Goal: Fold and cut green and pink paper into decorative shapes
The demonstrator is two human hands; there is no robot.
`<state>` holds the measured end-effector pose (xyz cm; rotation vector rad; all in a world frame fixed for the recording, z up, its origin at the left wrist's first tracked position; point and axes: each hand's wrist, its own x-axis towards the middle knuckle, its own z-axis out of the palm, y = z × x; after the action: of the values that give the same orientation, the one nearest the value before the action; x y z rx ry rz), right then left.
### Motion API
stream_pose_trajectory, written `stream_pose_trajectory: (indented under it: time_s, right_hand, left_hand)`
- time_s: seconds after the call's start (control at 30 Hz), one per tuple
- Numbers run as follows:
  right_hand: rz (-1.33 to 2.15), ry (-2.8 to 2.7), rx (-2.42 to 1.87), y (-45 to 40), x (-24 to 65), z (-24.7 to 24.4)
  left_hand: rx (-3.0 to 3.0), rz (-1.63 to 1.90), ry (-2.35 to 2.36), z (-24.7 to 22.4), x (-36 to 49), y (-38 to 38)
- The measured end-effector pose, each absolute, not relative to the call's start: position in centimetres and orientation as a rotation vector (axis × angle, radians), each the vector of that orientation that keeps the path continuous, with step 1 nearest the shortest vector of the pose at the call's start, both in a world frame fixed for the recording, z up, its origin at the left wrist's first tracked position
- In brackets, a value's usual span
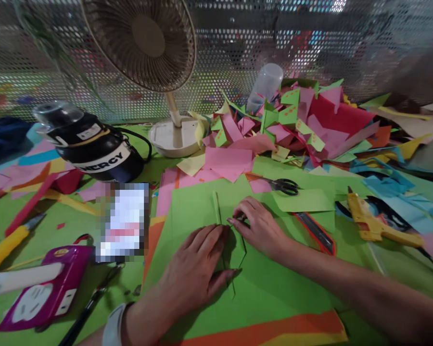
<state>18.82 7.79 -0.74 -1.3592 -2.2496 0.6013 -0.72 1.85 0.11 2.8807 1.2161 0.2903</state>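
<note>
A narrow folded green paper piece (217, 207) lies on a larger green sheet (274, 288), its middle covered by my hands. My left hand (198, 262) presses down across it, fingers stretched forward and lying flat, thumb out to the right on its lower part. Just right of those fingertips, my right hand (258, 222) has thumb and fingers pinched together at the folded piece's edge. The paper between those fingertips is mostly hidden. Beyond my right hand are black-handled scissors (283, 186), and a red-and-black box cutter (315, 233) lies by my right forearm.
A yellow glue gun (378, 223) lies at right. Paper scraps (274, 125) heap at the back, near a fan (175, 137) and a tilted black bottle (101, 149). Left are a purple case (57, 283), a yellow-handled knife (9, 245) and a blurred-out bright rectangle (126, 216).
</note>
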Motion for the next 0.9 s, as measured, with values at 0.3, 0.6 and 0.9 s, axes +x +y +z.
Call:
stream_pose_trajectory:
  time_s: [0.3, 0.6, 0.9]
  right_hand:
    - [0.746, -2.054, -1.332, 8.0, 19.2, -1.1]
    - [0.780, -2.143, -1.351, 8.3, 19.1, -0.8]
    - [0.983, -2.099, -1.358, 9.1, 19.7, -0.2]
  left_hand:
    - [2.873, 0.273, 1.187, 0.3, -0.6, 1.9]
    - [2.868, 0.283, 1.197, 0.4, -0.7, 2.0]
    - [2.873, 0.292, 1.206, -0.1, -0.8, 2.0]
